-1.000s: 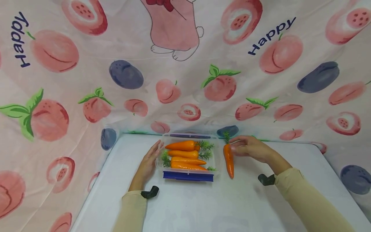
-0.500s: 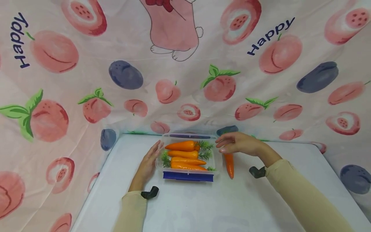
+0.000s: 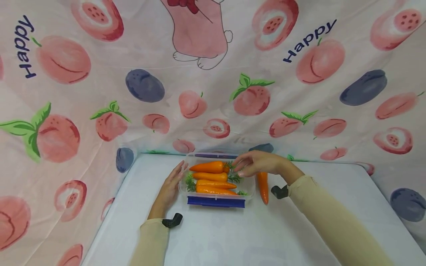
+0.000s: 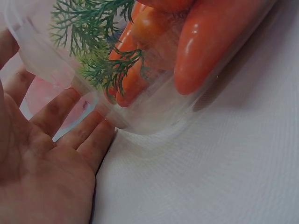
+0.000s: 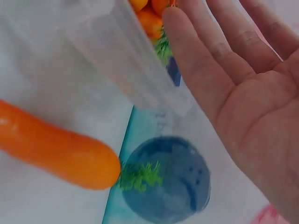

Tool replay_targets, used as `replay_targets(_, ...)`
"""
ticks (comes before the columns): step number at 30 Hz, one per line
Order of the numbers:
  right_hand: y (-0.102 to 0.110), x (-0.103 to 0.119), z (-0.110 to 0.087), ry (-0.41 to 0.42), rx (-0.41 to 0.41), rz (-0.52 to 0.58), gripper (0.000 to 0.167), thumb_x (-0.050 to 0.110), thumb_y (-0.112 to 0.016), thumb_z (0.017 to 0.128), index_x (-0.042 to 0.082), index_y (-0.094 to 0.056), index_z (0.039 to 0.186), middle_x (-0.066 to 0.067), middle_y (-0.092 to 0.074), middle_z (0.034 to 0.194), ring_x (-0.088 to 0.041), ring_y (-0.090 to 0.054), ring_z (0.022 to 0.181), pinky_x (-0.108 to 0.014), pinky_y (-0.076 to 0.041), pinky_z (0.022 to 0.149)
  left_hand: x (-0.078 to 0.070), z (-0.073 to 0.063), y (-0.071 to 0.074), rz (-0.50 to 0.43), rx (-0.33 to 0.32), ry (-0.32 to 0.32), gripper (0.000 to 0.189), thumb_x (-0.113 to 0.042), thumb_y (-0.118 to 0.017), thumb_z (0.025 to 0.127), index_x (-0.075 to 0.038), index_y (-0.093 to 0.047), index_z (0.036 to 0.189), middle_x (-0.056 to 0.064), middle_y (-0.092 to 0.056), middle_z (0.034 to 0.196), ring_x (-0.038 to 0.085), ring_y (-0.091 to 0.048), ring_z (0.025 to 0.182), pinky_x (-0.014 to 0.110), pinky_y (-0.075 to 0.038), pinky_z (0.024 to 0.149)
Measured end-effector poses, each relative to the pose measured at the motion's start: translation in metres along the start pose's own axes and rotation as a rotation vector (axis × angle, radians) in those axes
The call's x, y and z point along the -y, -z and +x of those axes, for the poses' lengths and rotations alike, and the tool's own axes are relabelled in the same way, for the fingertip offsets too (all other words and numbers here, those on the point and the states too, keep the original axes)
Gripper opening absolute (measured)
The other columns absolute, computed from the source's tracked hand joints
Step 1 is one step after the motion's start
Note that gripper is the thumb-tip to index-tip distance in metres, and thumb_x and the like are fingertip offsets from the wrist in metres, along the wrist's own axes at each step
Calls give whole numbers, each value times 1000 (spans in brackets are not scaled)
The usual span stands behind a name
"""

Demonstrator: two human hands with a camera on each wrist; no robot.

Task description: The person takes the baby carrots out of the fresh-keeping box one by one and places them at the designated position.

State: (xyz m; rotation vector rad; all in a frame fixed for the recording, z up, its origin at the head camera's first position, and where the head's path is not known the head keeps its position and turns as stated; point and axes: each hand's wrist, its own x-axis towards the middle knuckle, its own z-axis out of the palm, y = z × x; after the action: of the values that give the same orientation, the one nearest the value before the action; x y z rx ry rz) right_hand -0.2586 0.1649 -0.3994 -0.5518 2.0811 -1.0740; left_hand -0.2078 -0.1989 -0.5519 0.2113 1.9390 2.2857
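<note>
A clear plastic box (image 3: 251, 186) with blue latches holds several orange carrots (image 3: 209, 167) with green tops. Along its left wall lies my left hand (image 3: 169, 189), fingers extended against the clear plastic, as the left wrist view also shows. My right hand (image 3: 266, 162) reaches over the box's right rim with nothing in its grasp. Its thumb and fingertips hover by the leafy tops. Outside the box on the right, one loose carrot (image 3: 263, 188) lies on the table, its top hidden under the right hand in the head view. In the right wrist view its green leaves (image 5: 140, 176) show.
The white table (image 3: 213, 236) ends at a fruit-printed cloth (image 3: 206, 81) hanging close behind the box. More of that cloth (image 3: 53, 207) hangs along the left side. Each wrist carries a small black camera.
My right hand has let go of the loose carrot and moved left over the box's right end. The loose carrot stays where it lay, and the left hand has kept still.
</note>
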Motion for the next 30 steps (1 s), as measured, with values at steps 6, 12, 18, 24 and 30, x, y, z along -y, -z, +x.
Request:
replay_targets(6, -6, 13, 11, -5, 78, -15, 55, 31, -77, 91, 11, -60, 139, -8, -68, 135, -20, -67, 118, -44, -54, 104, 0, 0, 0, -10, 5, -4, 55, -38, -46, 109, -27, -32, 161, 2, -33, 167, 19, -14, 159, 49, 2, 130)
replay_targets(12, -16, 21, 25, -51, 138, 13, 60, 33, -79, 89, 10, -59, 140, -13, -63, 140, -19, -66, 117, -46, -53, 107, 0, 0, 0, -18, 6, -6, 56, -36, -46, 109, -24, -30, 162, 3, -32, 168, 19, -13, 159, 49, 2, 130)
replay_targets(18, -26, 30, 39, -78, 152, 10, 66, 37, -82, 86, 8, -58, 140, -13, -64, 139, -19, -66, 114, -53, -51, 108, 1, 0, 0, -25, 7, -9, 55, -35, -46, 109, -25, -32, 161, 4, -32, 167, 19, -13, 159, 48, 1, 131)
replay_targets(24, -38, 36, 52, -51, 199, -41, 59, 33, -81, 87, 10, -61, 138, -9, -65, 137, -18, -62, 121, -46, -53, 105, 1, 1, 0, -35, 13, -21, 55, -34, -45, 109, -24, -31, 161, 6, -31, 168, 21, -14, 159, 50, 3, 130)
replay_targets(30, -48, 41, 62, -42, 225, -125, 54, 31, -79, 89, 12, -62, 136, -5, -66, 135, -18, -58, 123, -42, -51, 106, 1, 1, -1, -45, 11, -21, 55, -33, -45, 110, -22, -31, 161, 7, -31, 168, 24, -17, 159, 53, 2, 130)
